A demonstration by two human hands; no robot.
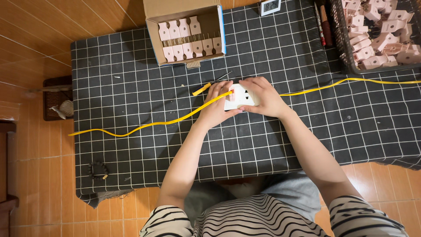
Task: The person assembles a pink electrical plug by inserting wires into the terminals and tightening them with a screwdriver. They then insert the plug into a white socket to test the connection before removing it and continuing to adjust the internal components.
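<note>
One camera only, worn on the head, looks almost straight down from above. It sits well above the surface (pixel 131 87), far enough to take in nearly its whole width with floor tiles at the left and near edges. The wearer's striped top fills the bottom edge and both forearms run up from it to the middle. The far edge of the surface lies beyond the left grip (pixel 215 107) and the right grip (pixel 263 98).
</note>
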